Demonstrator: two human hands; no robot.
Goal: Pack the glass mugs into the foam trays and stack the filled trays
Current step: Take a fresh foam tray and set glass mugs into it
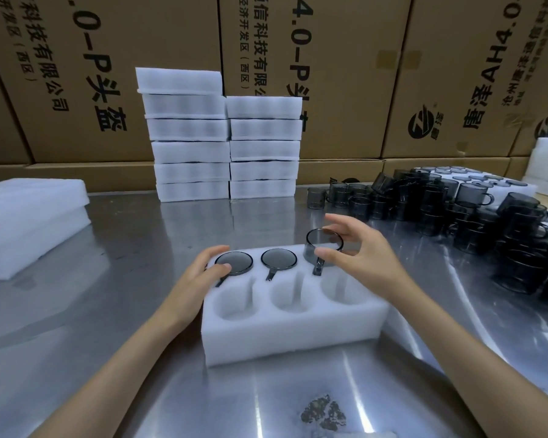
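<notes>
Head view: we see the foam tray [293, 330] near the front edge of the metal table [124, 311], bare steel to its left and in front. Two stacks of filled trays [225, 147] stand behind, loose mugs [440, 207] piled at right, flat foam sheets [29, 222] at left. Back row holds two seated mugs; front three pockets empty. Left hand [203, 276] rests on the tray's left end, fingers relaxed, thumb on the left mug [234, 263]. Right hand [358, 248] pinches the third mug [324, 248] by its rim, half in the back-right pocket
</notes>
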